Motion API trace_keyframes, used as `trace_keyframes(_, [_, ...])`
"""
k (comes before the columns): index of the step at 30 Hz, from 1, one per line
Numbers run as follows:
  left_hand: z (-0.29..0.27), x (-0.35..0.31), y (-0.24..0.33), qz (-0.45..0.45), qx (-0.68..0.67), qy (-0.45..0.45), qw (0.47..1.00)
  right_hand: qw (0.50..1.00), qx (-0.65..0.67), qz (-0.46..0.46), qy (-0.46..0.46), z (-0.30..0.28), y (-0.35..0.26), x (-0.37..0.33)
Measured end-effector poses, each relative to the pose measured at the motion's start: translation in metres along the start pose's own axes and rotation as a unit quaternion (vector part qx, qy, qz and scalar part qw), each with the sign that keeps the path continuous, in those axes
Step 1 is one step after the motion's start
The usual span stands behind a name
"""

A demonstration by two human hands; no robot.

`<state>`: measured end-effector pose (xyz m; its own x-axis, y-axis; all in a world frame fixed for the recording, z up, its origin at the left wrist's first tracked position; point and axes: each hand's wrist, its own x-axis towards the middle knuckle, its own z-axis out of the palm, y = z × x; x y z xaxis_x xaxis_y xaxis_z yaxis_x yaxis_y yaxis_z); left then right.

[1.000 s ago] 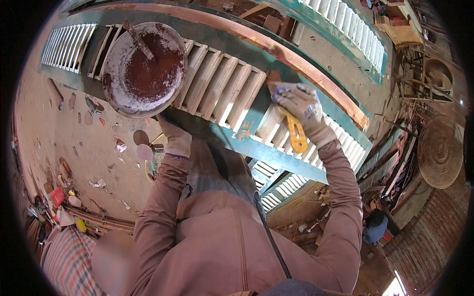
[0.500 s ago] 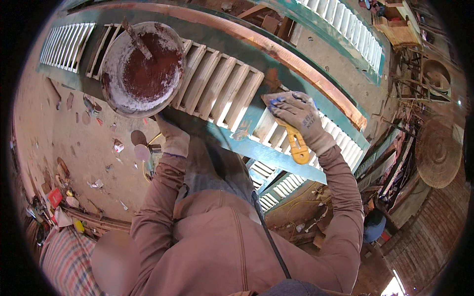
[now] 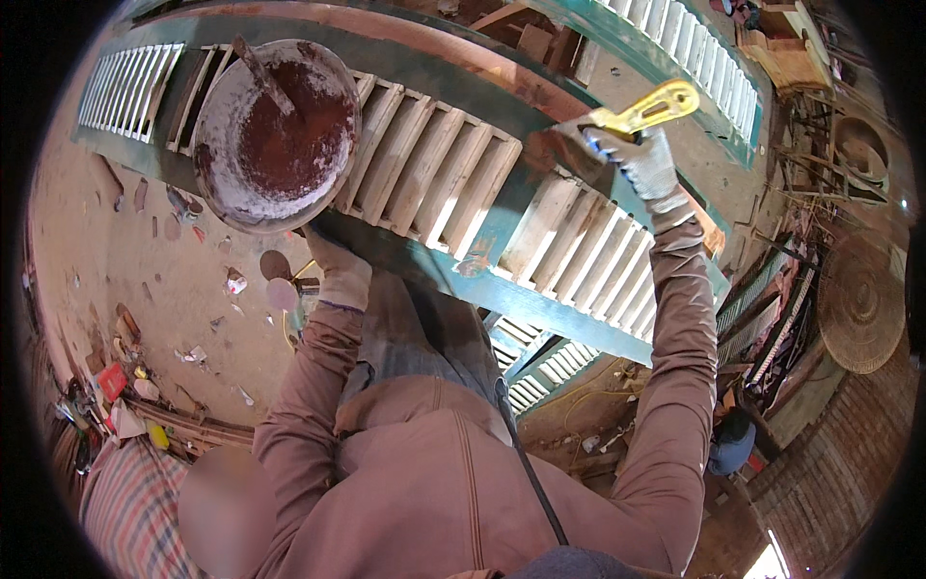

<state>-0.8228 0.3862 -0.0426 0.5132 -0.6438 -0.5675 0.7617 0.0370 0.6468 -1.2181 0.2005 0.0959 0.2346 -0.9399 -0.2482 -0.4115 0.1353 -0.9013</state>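
My gloved right hand [image 3: 646, 166] grips a putty knife with a yellow handle [image 3: 666, 104]. The handle points up and right, and the blade lies at the left, by a brown patch on the far frame of a green louvred shutter [image 3: 529, 297]. Whether the blade touches the wood I cannot tell. My gloved left hand [image 3: 338, 270] supports a round bowl [image 3: 224, 179] at its near edge, most of its fingers hidden beneath. Reddish-brown paste [image 3: 313, 125] fills part of the bowl, with pale powdery residue around its wall. A wooden stick [image 3: 262, 77] stands tilted in it.
Another green shutter with white slats [image 3: 685, 58] lies at the far right. Below the bench more louvred panels [image 3: 540, 362] show. Scraps litter the dirt floor [image 3: 183, 289] at left. A woven round basket [image 3: 861, 304] and timber stand at right; a person in blue [image 3: 733, 446] is near there.
My right hand has moved up and away from the near slats to the far rail, turning the putty knife so its handle now points up and right. The left hand and bowl stay nearly still.
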Motion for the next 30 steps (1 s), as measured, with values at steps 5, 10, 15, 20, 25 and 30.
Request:
trace_keyframes(5, [-0.004, 0.001, -0.002, 0.000, -0.017, -0.041, 0.999, 0.993, 0.090, 0.035, -0.073, -0.008, 0.000, 0.012])
trace_keyframes(10, [0.026, -0.015, 0.006, -0.003, -0.028, 0.013, 1.000, 0.977, 0.084, -0.003, -0.198, -0.023, 0.019, 0.028])
trace_keyframes(15, [-0.016, 0.003, -0.006, 0.071, 0.058, 0.010, 0.996, 0.965, -0.179, -0.015, -0.193, 0.001, -0.024, 0.032])
trace_keyframes(20, [-0.004, -0.004, -0.003, 0.038, 0.033, 0.020, 0.999, 0.926, -0.356, -0.002, -0.121, 0.007, -0.022, 0.037])
trace_keyframes(25, [0.010, -0.005, 0.000, -0.008, -0.063, -0.003, 0.998, 0.985, -0.170, -0.007, 0.026, -0.004, 0.026, 0.027])
trace_keyframes(30, [-0.016, 0.012, -0.011, 0.015, -0.023, -0.022, 0.999, 0.987, 0.013, 0.039, 0.153, -0.001, 0.008, 0.013])
